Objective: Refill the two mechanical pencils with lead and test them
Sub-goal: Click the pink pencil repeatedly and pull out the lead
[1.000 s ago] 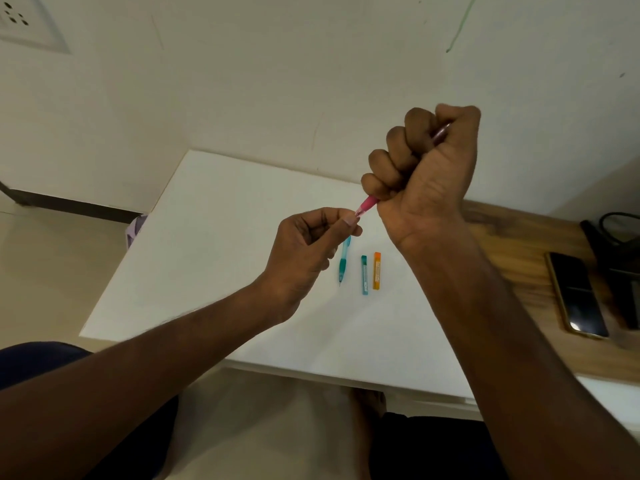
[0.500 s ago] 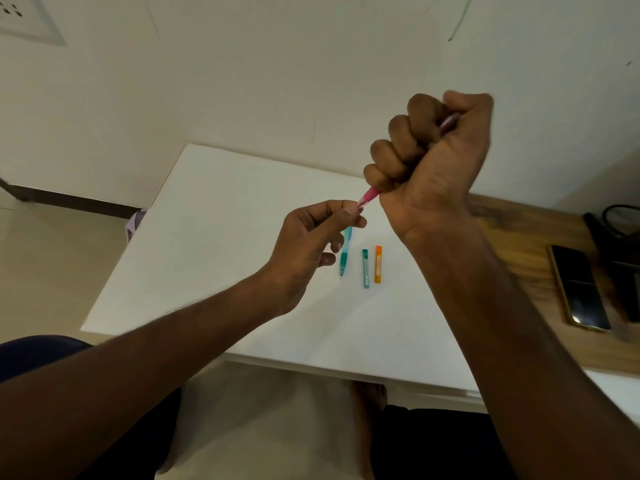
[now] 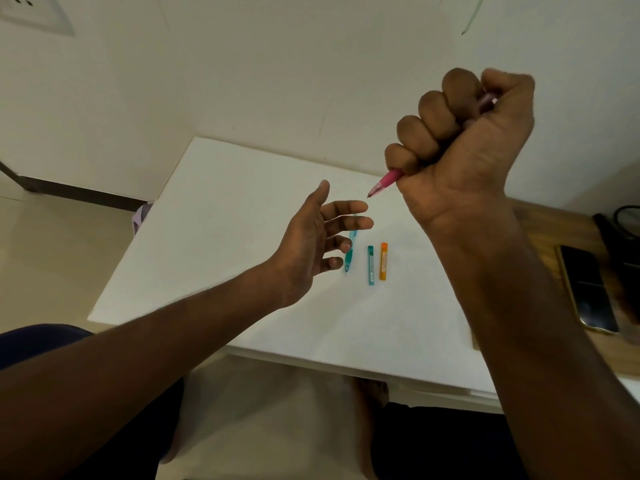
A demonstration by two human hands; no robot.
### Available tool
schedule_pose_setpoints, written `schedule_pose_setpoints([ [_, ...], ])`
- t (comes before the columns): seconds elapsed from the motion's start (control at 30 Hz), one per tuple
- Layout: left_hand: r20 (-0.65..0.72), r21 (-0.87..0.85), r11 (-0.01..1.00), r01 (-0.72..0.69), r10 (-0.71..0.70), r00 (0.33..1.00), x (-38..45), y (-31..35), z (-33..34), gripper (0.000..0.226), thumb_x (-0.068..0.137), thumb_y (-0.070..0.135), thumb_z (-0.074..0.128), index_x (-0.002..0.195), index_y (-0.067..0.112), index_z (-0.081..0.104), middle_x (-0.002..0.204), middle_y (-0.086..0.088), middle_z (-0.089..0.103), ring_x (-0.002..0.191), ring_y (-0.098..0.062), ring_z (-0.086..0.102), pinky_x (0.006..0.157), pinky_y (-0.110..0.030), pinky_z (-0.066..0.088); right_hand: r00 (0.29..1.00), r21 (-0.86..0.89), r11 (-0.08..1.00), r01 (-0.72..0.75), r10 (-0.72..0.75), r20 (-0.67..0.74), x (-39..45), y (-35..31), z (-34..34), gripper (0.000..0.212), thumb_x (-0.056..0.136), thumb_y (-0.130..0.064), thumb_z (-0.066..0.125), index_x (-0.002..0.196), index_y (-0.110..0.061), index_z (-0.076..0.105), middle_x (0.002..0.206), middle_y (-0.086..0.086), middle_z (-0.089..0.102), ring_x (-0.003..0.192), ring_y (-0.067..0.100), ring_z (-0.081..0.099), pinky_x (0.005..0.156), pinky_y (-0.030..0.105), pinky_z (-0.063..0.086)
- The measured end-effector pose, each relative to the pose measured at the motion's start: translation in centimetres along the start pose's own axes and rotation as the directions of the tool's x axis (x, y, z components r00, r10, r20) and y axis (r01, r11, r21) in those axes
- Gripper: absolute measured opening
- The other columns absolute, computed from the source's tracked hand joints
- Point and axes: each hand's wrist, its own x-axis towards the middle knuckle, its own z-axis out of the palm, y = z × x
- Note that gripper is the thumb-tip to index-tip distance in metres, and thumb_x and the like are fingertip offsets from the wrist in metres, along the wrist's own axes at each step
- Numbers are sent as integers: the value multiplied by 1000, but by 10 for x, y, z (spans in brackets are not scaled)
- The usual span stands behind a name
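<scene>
I am squeezing the pink pencil [image 3: 387, 181] in my right hand [image 3: 464, 143], tip down above the bench [image 3: 214, 216]; my left hand [image 3: 311, 244] is hanging open (holding nothing). Squeezing too hard could be snapping the lead.

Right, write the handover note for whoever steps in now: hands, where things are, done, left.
Right hand: fist round the pink pencil, tip pointing down-left, above the table.
Left hand: open, holding nothing, fingers spread near the tip.
On the table: teal pencil, partly behind the left fingers; teal lead case and orange lead case side by side to its right.
Done: cannot tell whether pink is refilled.
Left: teal pencil untouched on the table; test both.
</scene>
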Motion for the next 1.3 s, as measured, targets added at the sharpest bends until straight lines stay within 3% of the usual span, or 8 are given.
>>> schedule_pose_setpoints([
  [0.2,-8,-9,1000,14,-14,1000,3,-1,-1,64,100,74,36,94,32,84,104,2,80,65,-8,59,57,-23,46,1000,-61,998,-9,7,-27,0,0,1,51,107,-32,22,58,-20,26,47,-6,20,41,11,14,46,17,22],
  [0.33,-5,-5,1000,21,-21,1000,3,-1,-1,64,100,74,37,93,31,84,101,2,79,65,-8,59,58,-24,44,1000,-89,996,16,-14,26,-1,2,0,56,108,-35,23,54,-20,30,46,-7,22,41,11,15,47,19,22],
  [0.47,-19,0,999,33,-33,999,2,0,1,65,102,73,35,88,31,84,97,2,78,63,-8,59,59,-25,44,998,-133,991,-14,5,-62,-1,5,1,50,108,-32,24,60,-20,23,50,-4,17,43,12,12,47,19,20],
  [0.63,-10,-7,1000,28,-28,1000,2,2,-1,66,100,74,35,89,31,83,97,2,77,65,-9,58,57,-24,45,1000,-102,995,21,-21,9,0,1,1,57,109,-33,23,54,-20,32,46,-6,24,41,11,17,47,19,23],
  [0.97,-7,-7,999,34,-34,999,1,3,1,66,100,75,35,89,30,83,98,2,77,66,-9,58,59,-25,44,1000,-118,993,6,-10,-29,-1,4,3,48,108,-31,23,62,-20,22,52,-3,15,43,12,10,48,18,17],
  [1.13,-6,-10,999,31,-31,1000,-1,5,3,66,102,73,35,86,29,83,95,2,76,64,-9,57,58,-26,43,999,-74,997,-1,4,46,0,1,1,53,108,-34,21,57,-21,24,48,-5,18,41,11,12,47,17,19],
  [1.3,-2,-16,1000,18,-18,1000,-2,8,5,64,102,70,36,85,27,81,93,0,74,63,-10,55,59,-27,41,999,-145,989,-39,35,-30,-1,5,3,48,105,-35,27,59,-22,21,51,-4,14,43,12,9,44,19,15],
])
